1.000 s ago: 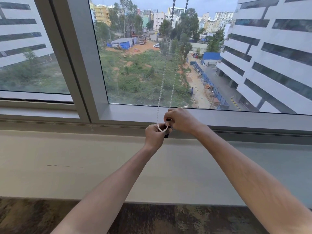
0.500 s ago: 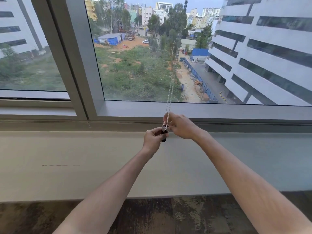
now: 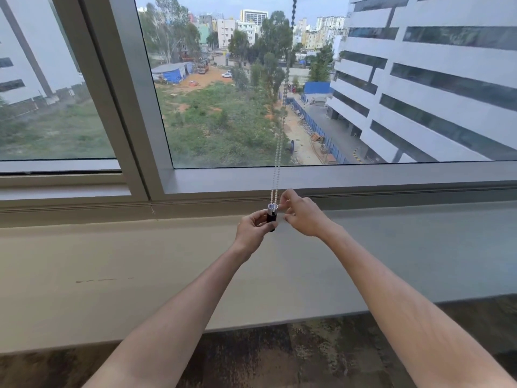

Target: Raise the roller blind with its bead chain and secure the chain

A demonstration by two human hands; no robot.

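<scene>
The white bead chain (image 3: 280, 141) hangs taut in two strands in front of the window glass, running off the top of the frame. Its lower loop sits in a small chain holder (image 3: 271, 213) with a clear top and a dark body, just above the sill. My left hand (image 3: 251, 229) grips the dark body of this holder from the left. My right hand (image 3: 302, 217) is beside the holder on the right, fingers spread and apart from it, holding nothing. The roller blind itself is out of view above.
A grey window frame (image 3: 307, 177) runs across, with a slanted mullion (image 3: 123, 107) at the left. Below lies a wide beige sill (image 3: 140, 270), and a dark patterned carpet (image 3: 265, 357) at the bottom. Buildings and a green lot show through the glass.
The loose chain loop has been drawn into the holder and the strands now hang straight. My right hand has let go and opened its fingers. The camera has tilted and shifted slightly.
</scene>
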